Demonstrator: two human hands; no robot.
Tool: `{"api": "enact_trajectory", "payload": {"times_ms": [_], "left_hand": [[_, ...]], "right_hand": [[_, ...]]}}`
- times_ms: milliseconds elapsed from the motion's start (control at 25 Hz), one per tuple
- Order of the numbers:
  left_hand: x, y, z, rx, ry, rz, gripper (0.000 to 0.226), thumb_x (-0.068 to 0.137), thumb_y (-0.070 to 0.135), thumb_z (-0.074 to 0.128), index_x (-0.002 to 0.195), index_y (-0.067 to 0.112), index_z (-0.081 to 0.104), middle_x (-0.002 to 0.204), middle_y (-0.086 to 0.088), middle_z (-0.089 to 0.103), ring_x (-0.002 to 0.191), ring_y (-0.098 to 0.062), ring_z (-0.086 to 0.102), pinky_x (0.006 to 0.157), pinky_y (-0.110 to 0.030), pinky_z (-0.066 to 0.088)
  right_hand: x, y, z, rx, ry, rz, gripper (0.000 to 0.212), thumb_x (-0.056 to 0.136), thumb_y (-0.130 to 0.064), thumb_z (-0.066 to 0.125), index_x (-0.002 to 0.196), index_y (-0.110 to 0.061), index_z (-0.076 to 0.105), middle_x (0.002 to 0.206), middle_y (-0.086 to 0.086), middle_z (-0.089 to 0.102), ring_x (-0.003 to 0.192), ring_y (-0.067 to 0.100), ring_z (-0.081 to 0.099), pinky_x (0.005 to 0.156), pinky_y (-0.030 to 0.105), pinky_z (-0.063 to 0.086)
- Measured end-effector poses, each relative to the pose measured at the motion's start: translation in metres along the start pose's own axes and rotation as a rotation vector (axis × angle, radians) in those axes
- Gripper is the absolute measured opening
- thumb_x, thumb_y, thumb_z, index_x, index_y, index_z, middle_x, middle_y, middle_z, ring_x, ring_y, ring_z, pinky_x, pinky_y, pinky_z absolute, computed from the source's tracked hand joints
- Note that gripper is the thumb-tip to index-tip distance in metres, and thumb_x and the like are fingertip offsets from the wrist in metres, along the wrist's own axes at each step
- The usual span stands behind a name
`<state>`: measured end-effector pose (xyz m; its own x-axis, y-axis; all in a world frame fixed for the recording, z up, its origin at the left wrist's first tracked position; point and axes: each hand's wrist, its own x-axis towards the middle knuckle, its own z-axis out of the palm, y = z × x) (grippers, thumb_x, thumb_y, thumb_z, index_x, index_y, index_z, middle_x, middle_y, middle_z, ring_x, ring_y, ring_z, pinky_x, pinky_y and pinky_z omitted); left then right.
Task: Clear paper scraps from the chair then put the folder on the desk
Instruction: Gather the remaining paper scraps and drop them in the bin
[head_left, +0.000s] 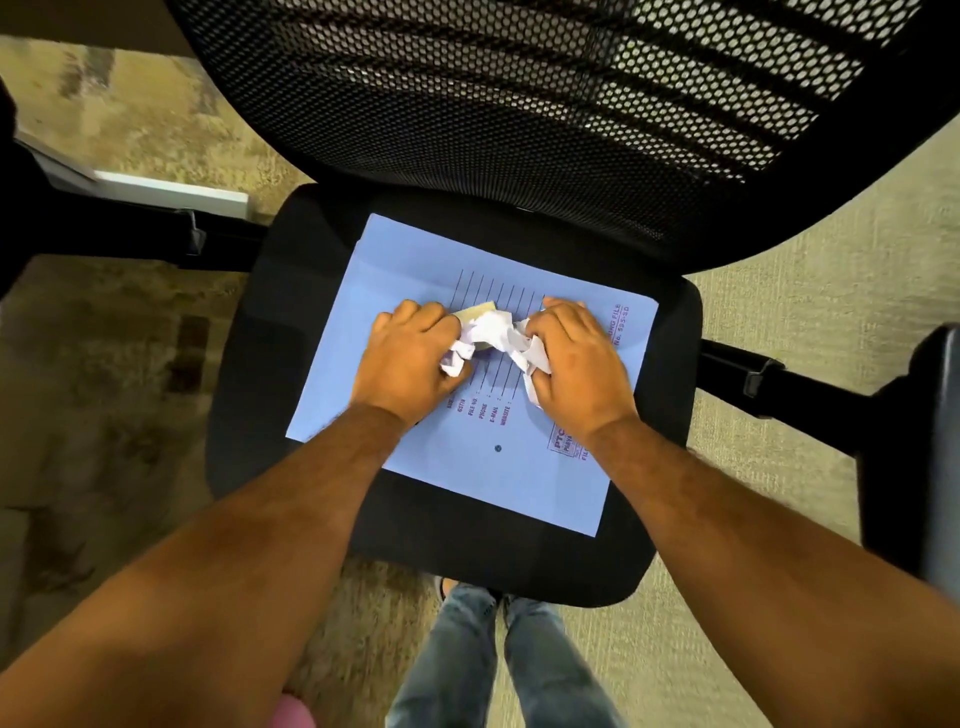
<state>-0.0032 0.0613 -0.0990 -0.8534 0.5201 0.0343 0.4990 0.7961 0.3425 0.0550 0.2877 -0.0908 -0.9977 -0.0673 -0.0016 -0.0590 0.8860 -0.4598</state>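
Below, folder (467, 364) on chair (291, 364).

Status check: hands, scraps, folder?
Left hand and right hand both closed on scraps. Folder flat on chair seat, under the hands. Nothing else on it.

Blk chair seat (270, 364) — blue folder (467, 478) flat on it, askew.

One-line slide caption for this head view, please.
Both hands, left hand and right hand, gather crumpled paper scraps atop a blue folder lying on a black chair.
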Motion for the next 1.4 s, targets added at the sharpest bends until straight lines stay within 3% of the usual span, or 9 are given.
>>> {"api": "enact_trajectory", "payload": {"times_ms": [160,240,360,560,680,800,1040,1200,1400], "left_hand": [[-0.001,0.000,-0.001,-0.145,-0.014,-0.166,0.050,0.083,0.044,0.077,0.122,0.020,0.056,0.111,-0.006,0.063,0.098,-0.028,0.059,0.083,-0.040,0.049],[-0.002,0.000,0.000,-0.103,-0.017,-0.121,0.067,0.083,0.043,0.077,0.141,0.022,0.052,0.130,-0.006,0.057,0.114,-0.028,0.057,0.095,-0.044,0.049],[0.000,0.000,-0.001,0.027,-0.012,-0.052,0.065,0.088,0.051,0.061,0.149,0.031,0.052,0.153,0.003,0.049,0.134,-0.025,0.048,0.104,-0.047,0.039],[-0.002,-0.006,0.001,-0.052,0.055,0.031,0.045,0.092,0.044,0.066,0.133,0.026,0.065,0.138,0.006,0.065,0.133,-0.023,0.054,0.117,-0.049,0.031],[-0.002,-0.003,0.001,-0.101,0.028,-0.062,0.052,0.092,0.042,0.070,0.139,0.023,0.060,0.133,0.000,0.066,0.123,-0.026,0.057,0.105,-0.045,0.038],[-0.002,-0.003,0.000,-0.116,-0.001,-0.116,0.068,0.086,0.035,0.078,0.147,0.021,0.050,0.132,-0.006,0.062,0.117,-0.028,0.055,0.098,-0.046,0.042],[-0.003,-0.003,0.001,-0.022,-0.041,-0.079,0.083,0.082,0.034,0.081,0.155,0.023,0.044,0.142,-0.004,0.061,0.127,-0.028,0.051,0.102,-0.048,0.040],[-0.003,-0.002,0.000,0.019,-0.046,-0.047,0.077,0.080,0.032,0.083,0.150,0.019,0.052,0.128,-0.009,0.062,0.119,-0.031,0.053,0.102,-0.047,0.040],[-0.002,0.000,0.003,0.023,-0.019,-0.003,0.047,0.084,0.036,0.085,0.125,0.020,0.069,0.119,-0.006,0.063,0.110,-0.030,0.057,0.091,-0.045,0.043]], "right_hand": [[0.002,-0.001,-0.011,0.239,-0.072,0.096,0.055,0.082,-0.016,0.075,0.133,-0.014,0.053,0.136,0.007,0.058,0.129,0.024,0.052,0.111,0.045,0.049],[0.001,-0.002,-0.016,0.341,-0.083,0.103,0.063,0.079,-0.018,0.070,0.139,-0.013,0.051,0.139,0.006,0.056,0.129,0.023,0.051,0.110,0.049,0.048],[-0.007,-0.008,-0.016,0.413,0.016,0.058,0.071,0.078,-0.024,0.065,0.146,-0.016,0.046,0.149,0.002,0.050,0.136,0.021,0.046,0.113,0.059,0.039],[-0.002,-0.025,0.007,-0.054,-0.162,-0.065,0.090,0.089,-0.073,0.057,0.164,-0.038,0.023,0.174,-0.006,0.013,0.162,0.026,0.007,0.126,0.064,0.008],[0.001,-0.021,0.018,-0.083,-0.079,-0.043,0.058,0.100,-0.054,0.059,0.152,-0.031,0.050,0.162,-0.002,0.044,0.156,0.027,0.028,0.126,0.055,0.020],[-0.002,-0.016,0.021,0.023,0.090,0.047,0.032,0.092,-0.019,0.072,0.124,-0.016,0.071,0.133,0.004,0.065,0.133,0.028,0.050,0.109,0.048,0.047],[-0.001,-0.019,0.013,0.074,0.079,0.197,0.042,0.086,-0.007,0.075,0.126,-0.017,0.068,0.123,0.005,0.062,0.121,0.025,0.050,0.100,0.038,0.054],[-0.001,-0.023,0.009,0.091,0.069,0.155,0.049,0.091,-0.019,0.060,0.139,-0.018,0.065,0.126,0.004,0.059,0.120,0.023,0.049,0.101,0.037,0.052],[-0.005,-0.002,-0.002,0.021,-0.128,-0.009,0.071,0.086,-0.062,0.069,0.147,-0.028,0.056,0.154,-0.004,0.047,0.138,0.020,0.042,0.108,0.042,0.046]]}}
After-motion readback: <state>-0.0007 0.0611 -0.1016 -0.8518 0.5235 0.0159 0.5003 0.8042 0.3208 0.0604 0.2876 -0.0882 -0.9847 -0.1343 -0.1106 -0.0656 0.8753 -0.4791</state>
